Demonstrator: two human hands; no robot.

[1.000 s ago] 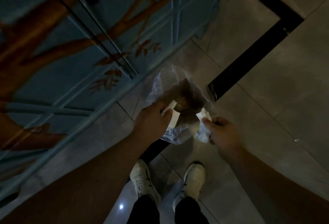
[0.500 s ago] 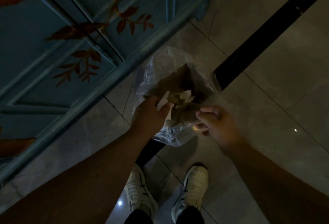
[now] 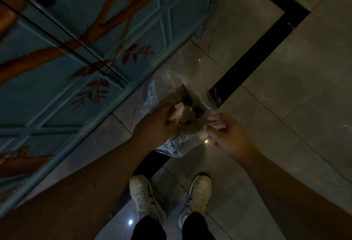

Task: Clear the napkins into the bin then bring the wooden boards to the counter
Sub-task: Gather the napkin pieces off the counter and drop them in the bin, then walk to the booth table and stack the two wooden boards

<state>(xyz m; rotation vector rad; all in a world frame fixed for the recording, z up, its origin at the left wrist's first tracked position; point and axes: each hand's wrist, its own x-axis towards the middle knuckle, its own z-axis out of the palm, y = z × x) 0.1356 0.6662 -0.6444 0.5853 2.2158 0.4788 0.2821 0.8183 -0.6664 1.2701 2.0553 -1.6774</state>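
Head view, light: dim throughout, so small detail is lost.
Your hands: two in view, both at the mouth of the bag.
Left hand (image 3: 156, 127): curled closed on the near-left rim of the bag; a pale napkin (image 3: 178, 111) sits right at its fingertips, though you cannot tell whether the fingers hold it or only touch it.
Right hand (image 3: 226, 135): fingers pinched together on the right rim of the bag; anything else in the pinch is too dark to tell.
Bin: one clear plastic bag (image 3: 171, 144), held between your two hands above the floor (image 3: 285, 106), with brown crumpled waste inside.
Napkins: one pale piece clearly seen, inside the bag mouth; others cannot be counted among the brown contents.
Shoes: two white ones (image 3: 146, 197), below the bag.
Cabinet (image 3: 57, 96): one blue painted front, upper left, cut off by the frame edge.
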